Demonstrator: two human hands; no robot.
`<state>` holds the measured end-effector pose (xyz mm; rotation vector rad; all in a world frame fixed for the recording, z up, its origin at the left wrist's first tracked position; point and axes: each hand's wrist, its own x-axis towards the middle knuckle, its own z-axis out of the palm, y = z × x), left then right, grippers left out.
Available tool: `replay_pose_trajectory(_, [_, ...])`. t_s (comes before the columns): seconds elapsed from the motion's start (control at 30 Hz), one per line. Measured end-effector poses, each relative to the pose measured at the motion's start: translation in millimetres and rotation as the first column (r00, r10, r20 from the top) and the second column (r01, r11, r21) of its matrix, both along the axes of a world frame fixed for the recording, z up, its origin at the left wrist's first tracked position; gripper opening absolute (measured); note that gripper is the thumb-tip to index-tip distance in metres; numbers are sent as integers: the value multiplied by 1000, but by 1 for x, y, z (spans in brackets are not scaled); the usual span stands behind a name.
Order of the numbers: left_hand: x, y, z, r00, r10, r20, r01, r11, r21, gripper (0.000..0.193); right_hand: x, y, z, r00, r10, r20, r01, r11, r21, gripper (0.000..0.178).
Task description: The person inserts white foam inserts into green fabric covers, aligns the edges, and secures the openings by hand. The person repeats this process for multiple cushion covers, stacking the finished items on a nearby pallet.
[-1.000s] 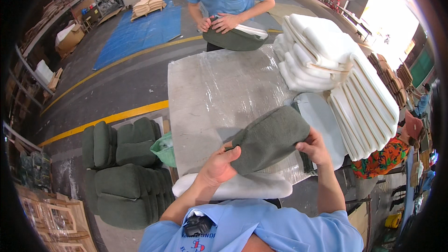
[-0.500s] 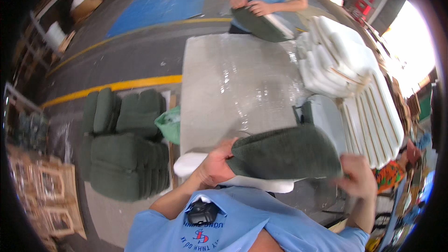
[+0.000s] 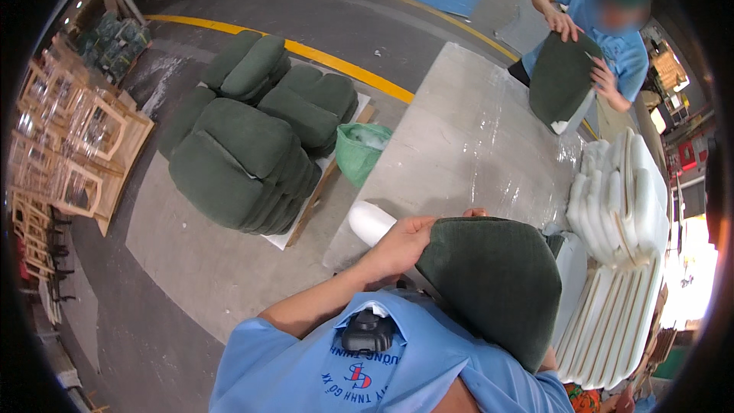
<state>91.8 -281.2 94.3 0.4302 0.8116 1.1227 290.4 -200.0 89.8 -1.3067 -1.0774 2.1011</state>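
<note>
A dark green fabric cushion cover (image 3: 493,283) is held up in front of my chest, its broad face toward me. My left hand (image 3: 405,245) pinches its upper left corner. Of my right arm only a bit of skin shows at the cover's lower right edge, and the cover hides the hand. A few fingertips show over its top edge; whose hand they belong to I cannot tell. Beside my left hand, the rounded end of a white foam pad (image 3: 370,222) sticks out at the table edge. A grey pad (image 3: 569,275) lies to the right, partly behind the cover.
The table (image 3: 482,138) has a plastic-wrapped top. White pads (image 3: 615,206) stack at its right. Across it, a co-worker holds a green cover (image 3: 562,80) with a white tip showing. Left stand piled green cushions (image 3: 237,160), a green sack (image 3: 361,154) and wooden frames (image 3: 80,145).
The view has swung left. The cover has turned from lying lengthwise to facing me broadside. My right hand, seen apart at its right end before, is now hidden. The co-worker's cover is raised more upright.
</note>
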Motion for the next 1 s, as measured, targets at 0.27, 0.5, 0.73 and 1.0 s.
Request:
replay_pose_trajectory(0.27, [11, 9, -30, 863, 201, -463, -205, 978, 43, 33, -9, 11, 49, 885, 409, 224, -419, 908, -2, 32])
replay_pose_trajectory(0.5, [-3, 7, -30, 854, 394, -340, -406, 913, 39, 36, -26, 42, 18, 890, 347, -297, -435, 843, -317, 26])
replay_pose_trajectory(0.73, [-24, -27, -28, 927, 363, 96, -349, 927, -138, 30, -74, 54, 20, 868, 470, -161, -496, 841, -218, 25])
replay_pose_trajectory(1.0, [-21, -65, -67, 830, 548, -108, -558, 812, -172, 33, -116, 68, -21, 636, 684, 358, -765, 494, 413, 21])
